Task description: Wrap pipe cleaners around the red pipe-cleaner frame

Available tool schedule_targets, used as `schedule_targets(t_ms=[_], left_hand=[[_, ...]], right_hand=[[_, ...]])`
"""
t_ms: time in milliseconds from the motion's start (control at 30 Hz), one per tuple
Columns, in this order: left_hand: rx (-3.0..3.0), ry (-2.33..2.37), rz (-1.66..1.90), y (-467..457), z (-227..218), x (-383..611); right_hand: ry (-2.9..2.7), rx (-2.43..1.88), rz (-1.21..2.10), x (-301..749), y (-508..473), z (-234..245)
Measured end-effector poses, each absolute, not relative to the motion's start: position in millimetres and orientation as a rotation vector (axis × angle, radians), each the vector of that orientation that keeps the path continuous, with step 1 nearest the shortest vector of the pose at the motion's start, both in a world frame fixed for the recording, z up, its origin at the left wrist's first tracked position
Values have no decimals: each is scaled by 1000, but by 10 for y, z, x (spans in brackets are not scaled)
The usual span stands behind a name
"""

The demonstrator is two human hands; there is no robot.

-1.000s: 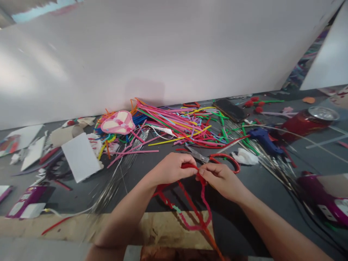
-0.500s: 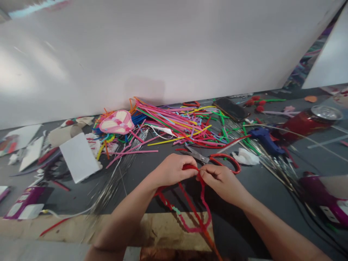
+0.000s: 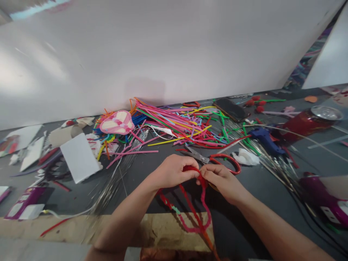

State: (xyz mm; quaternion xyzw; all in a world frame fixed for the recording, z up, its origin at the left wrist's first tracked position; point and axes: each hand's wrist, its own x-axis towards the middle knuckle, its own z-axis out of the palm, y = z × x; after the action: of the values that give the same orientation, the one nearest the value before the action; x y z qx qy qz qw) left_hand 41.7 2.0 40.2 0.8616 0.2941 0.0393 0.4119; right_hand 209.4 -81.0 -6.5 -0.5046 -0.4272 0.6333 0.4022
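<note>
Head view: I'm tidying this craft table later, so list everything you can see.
loose pipe cleaners: many, mixed colours, heaped at the middle back of the table
scissors: one, red handles, just behind the hands
glue gun: one, blue, right of the heap
phone: one, dark, back right
can: one, red, silver end, far right
heart shape: one, pink and cream, left of heap
card: one, white, left side
thin wires: a bundle, silvery, left of the hands
tissue: one wad, white, right of the scissors
twisted pipe cleaners: a few, red and pink, held in both hands
left hand: pinching the twisted pipe cleaners
right hand: pinching them too
</note>
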Motion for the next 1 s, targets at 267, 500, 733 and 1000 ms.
schedule_targets(t_ms=[267, 500, 733, 1000], left_hand=[[2063, 718, 154, 65, 404, 363], [1770, 1048, 785, 323, 485, 24], [1009, 1162, 1050, 260, 181, -300], [808, 893, 756, -150, 42, -37]], right_hand=[[-1062, -1234, 1609, 2122, -815, -105], [-707, -1161, 1500, 2200, -744, -176], [-463, -986, 1389, 2166, -690, -133], [-722, -1145, 1413, 2100, -754, -253]])
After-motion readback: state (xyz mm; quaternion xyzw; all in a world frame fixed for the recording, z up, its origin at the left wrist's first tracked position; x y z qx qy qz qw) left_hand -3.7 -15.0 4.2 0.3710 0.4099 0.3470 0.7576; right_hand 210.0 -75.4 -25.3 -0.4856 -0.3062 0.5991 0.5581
